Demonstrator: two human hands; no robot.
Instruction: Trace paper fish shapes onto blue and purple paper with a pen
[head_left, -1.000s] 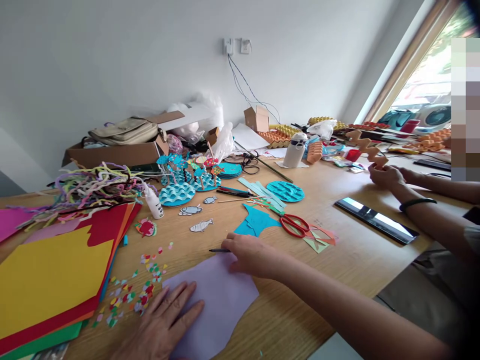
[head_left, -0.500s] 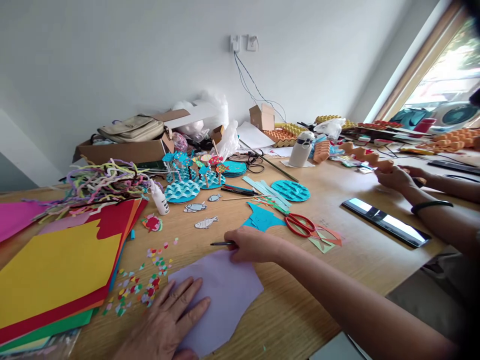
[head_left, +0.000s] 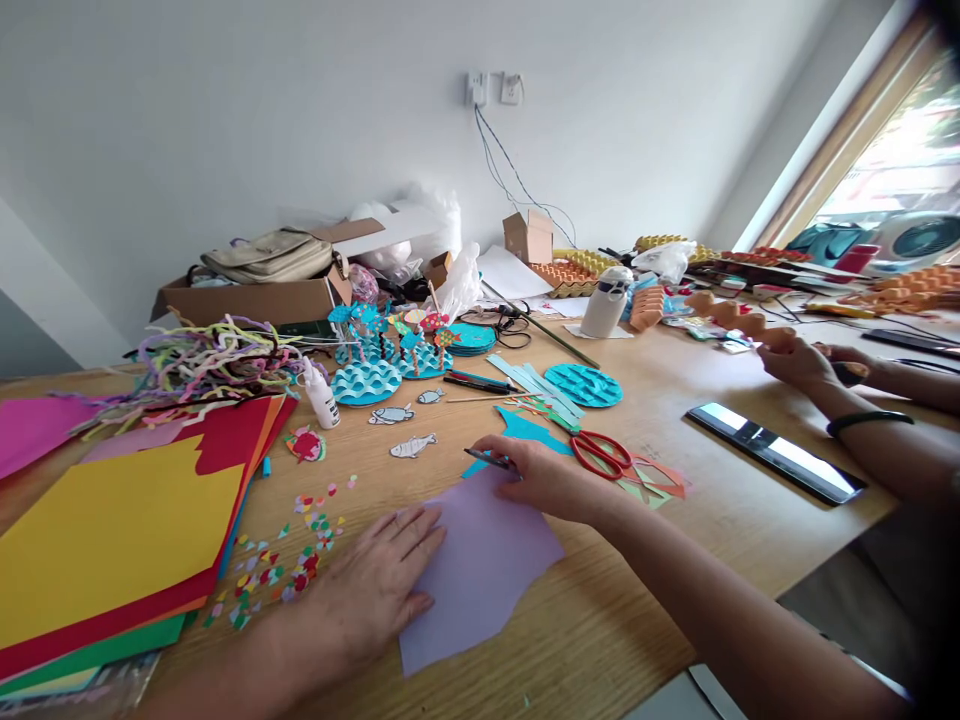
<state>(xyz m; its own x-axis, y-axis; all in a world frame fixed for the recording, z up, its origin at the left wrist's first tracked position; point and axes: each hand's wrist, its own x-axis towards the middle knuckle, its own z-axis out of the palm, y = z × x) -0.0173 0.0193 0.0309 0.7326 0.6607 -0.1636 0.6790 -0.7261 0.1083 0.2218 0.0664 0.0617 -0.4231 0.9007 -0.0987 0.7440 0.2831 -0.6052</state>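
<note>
A sheet of purple paper (head_left: 487, 575) with an uneven cut edge lies on the table in front of me. My left hand (head_left: 375, 575) rests flat on its left edge, fingers stretched out. Over the paper's top edge, my right hand (head_left: 536, 475) grips a dark pen (head_left: 489, 458), its end pointing left. Just beyond that hand lie blue paper scraps (head_left: 534, 428) and red-handled scissors (head_left: 600, 455). Paper fish cutouts (head_left: 413, 446) lie to the upper left, and small coloured paper bits (head_left: 304, 560) are scattered beside my left hand.
Stacked coloured paper (head_left: 127, 540), a glue bottle (head_left: 320, 395) and pipe cleaners (head_left: 217, 365) are on the left. Blue wavy discs (head_left: 366, 382) stand behind. A phone (head_left: 772, 452) lies at right, near another person's hands (head_left: 799, 365) holding an orange egg-carton strip (head_left: 739, 318).
The purple paper has shifted right and slightly up, with both my hands moving along with it. My right hand still holds the pen, now tilted more.
</note>
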